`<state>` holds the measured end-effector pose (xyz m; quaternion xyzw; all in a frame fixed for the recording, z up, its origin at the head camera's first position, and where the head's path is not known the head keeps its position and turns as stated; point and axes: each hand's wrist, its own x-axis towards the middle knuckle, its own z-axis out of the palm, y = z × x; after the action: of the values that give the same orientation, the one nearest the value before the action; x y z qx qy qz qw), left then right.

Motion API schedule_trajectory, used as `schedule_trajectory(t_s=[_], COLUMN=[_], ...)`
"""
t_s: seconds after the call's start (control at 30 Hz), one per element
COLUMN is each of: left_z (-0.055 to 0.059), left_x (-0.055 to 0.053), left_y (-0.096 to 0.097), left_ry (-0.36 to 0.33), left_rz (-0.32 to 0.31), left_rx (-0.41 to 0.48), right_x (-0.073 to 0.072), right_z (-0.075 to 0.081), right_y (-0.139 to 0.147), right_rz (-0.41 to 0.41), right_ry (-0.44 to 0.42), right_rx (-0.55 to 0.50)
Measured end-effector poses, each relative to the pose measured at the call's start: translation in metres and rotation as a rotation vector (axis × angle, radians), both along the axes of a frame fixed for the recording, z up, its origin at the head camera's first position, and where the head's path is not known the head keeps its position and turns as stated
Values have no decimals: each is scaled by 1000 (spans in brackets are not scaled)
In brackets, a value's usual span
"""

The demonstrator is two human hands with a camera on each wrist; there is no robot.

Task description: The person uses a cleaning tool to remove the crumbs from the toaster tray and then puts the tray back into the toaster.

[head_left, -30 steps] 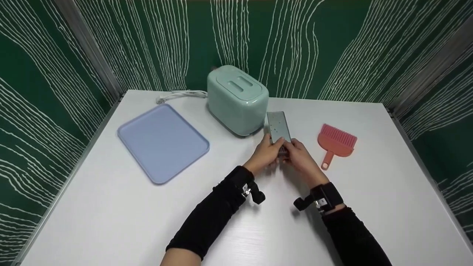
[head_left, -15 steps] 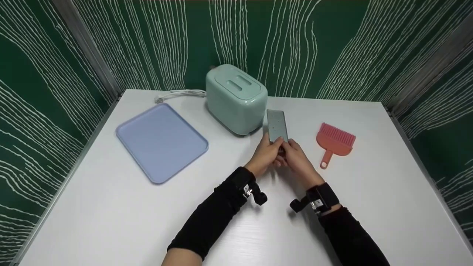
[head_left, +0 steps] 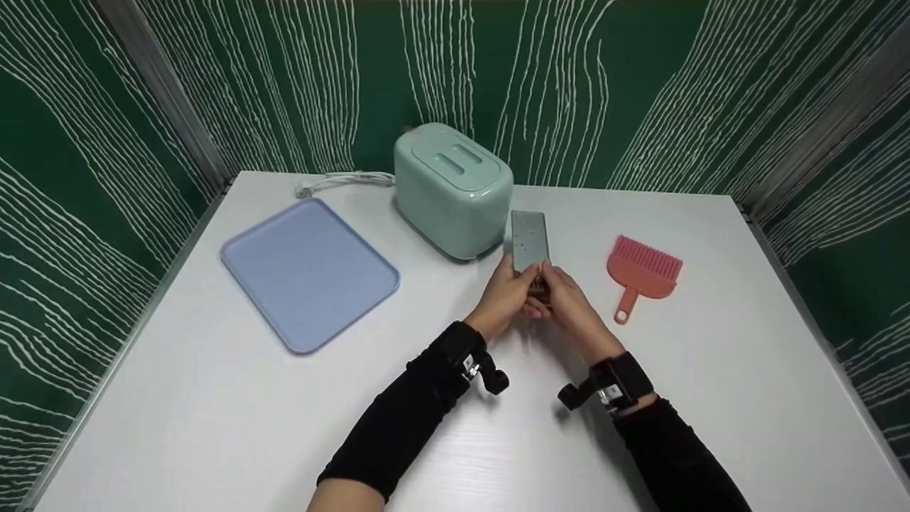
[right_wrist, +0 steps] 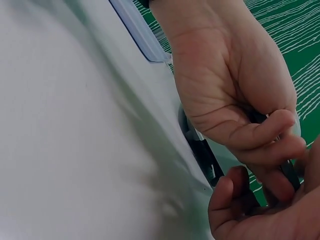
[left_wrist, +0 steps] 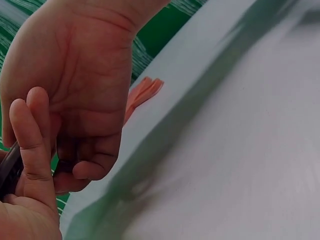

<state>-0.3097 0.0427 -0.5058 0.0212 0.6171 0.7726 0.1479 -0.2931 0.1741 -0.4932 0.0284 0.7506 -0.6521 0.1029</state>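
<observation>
A long, flat grey crumb tray (head_left: 529, 238) dotted with dark specks points away from me, just right of the mint green toaster (head_left: 455, 195). My left hand (head_left: 503, 293) grips its near end from the left, thumb on top. From the other side my right hand (head_left: 571, 302) holds the same end, its thumb close to the left one. Between the thumbs a dark slotted part of the tray shows. In the left wrist view only the tray's dark edge (left_wrist: 11, 167) appears beside the fingers. Most of the near end is hidden by fingers in both wrist views.
A light blue square tray (head_left: 309, 277) lies on the white table (head_left: 455, 455) at the left. On the right lies a red dustpan and brush (head_left: 643, 269). A white cord (head_left: 348, 180) lies behind the blue tray, and green walls (head_left: 640, 92) surround the table.
The crumb tray stays in both hands near the toaster. My thumbs have shifted slightly, showing the dark slotted part between them. The whole head view has drifted a little.
</observation>
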Motion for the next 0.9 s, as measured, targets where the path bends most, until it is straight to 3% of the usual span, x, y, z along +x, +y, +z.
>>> schedule_trajectory(t_s=[0.13, 0.3, 0.73, 0.9], left_z=[0, -2, -6, -6], left_x=[0, 1, 0, 2], left_y=[-3, -7, -14, -16], left_ry=[7, 3, -4, -16], left_rz=[-24, -53, -87, -98], left_rx=[10, 12, 25, 25], right_x=[-1, -1, -4, -4], right_z=[0, 2, 5, 7], right_y=[6, 15, 57, 83], right_rz=[35, -10, -77, -25], right_ry=[-24, -55, 0, 55], right_rx=[-12, 29, 431, 608])
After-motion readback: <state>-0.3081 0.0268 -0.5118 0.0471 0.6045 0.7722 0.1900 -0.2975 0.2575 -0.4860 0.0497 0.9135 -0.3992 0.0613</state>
